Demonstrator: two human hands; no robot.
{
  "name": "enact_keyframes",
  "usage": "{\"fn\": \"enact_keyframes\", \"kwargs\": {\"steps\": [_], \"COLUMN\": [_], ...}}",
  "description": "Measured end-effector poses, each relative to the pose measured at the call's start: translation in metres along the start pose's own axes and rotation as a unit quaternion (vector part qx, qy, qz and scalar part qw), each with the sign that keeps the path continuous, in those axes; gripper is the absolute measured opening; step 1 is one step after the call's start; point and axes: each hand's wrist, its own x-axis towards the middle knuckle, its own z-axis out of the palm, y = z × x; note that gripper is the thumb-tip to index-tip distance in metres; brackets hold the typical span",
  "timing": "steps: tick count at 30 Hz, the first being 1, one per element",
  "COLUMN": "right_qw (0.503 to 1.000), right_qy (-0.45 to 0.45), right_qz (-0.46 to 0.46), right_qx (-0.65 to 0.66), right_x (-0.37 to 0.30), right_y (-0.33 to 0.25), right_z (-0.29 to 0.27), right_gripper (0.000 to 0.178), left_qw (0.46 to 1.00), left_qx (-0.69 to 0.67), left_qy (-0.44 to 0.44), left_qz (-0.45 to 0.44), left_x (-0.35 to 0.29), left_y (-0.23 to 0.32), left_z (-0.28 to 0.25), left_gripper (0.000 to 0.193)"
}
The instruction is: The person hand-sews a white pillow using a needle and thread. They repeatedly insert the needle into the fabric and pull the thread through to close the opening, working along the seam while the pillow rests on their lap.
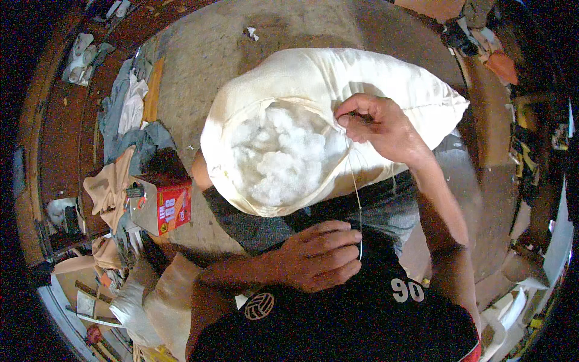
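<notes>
A large cream cushion (386,78) stuffed with white fluffy filling (280,154) lies across my lap. Its cover gapes in a wide round opening on the left side, and the filling shows there. My right hand (380,123) pinches the cover's edge at the right rim of that opening. From near those fingertips a thin pale thread (359,196) hangs in loops and runs down, taut, toward me. Close to my chest, my left hand (322,253) is closed, with the thread at its fingertips. Whether a needle is in those fingers is hidden.
A red and grey cardboard box (163,205) stands left of my knee. Crumpled cloths (129,102) and tan fabric pieces (111,187) lie beyond it on the worn floor (199,48). Clutter and scraps line the right side, including an orange piece (502,65).
</notes>
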Motion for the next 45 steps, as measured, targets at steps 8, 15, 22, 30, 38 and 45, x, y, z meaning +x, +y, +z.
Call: {"fn": "enact_keyframes", "kwargs": {"steps": [8, 15, 22, 30, 38, 45], "right_qw": [0.966, 0.927, 0.996, 0.979, 0.837, 0.745], "right_qy": [-0.033, -0.008, 0.063, -0.086, -0.207, -0.304], "right_qz": [0.011, -0.053, -0.056, -0.128, 0.135, 0.13], "right_qx": [0.257, 0.37, 0.01, -0.134, 0.488, 0.579], "right_x": [-0.039, -0.071, -0.058, -0.083, -0.06, -0.058], "right_y": [-0.028, -0.046, -0.064, -0.055, -0.003, -0.026], "right_z": [-0.019, -0.029, -0.001, 0.036, 0.152, 0.127], "right_gripper": [0.02, 0.03, 0.03, 0.016, 0.053, 0.05], "left_qw": [0.879, 0.809, 0.732, 0.742, 0.716, 0.729], "left_qx": [-0.437, -0.189, 0.05, -0.086, -0.19, -0.178], "left_qy": [0.188, 0.534, 0.48, 0.396, 0.389, 0.346], "left_qz": [0.01, -0.158, -0.481, -0.534, -0.548, -0.563], "left_x": [-0.026, -0.108, -0.168, -0.287, -0.336, -0.361], "left_y": [0.009, 0.043, 0.053, 0.081, 0.082, 0.08], "left_z": [-0.08, -0.15, -0.171, -0.206, -0.213, -0.2], "left_gripper": [0.023, 0.018, 0.012, 0.026, 0.032, 0.037]}}
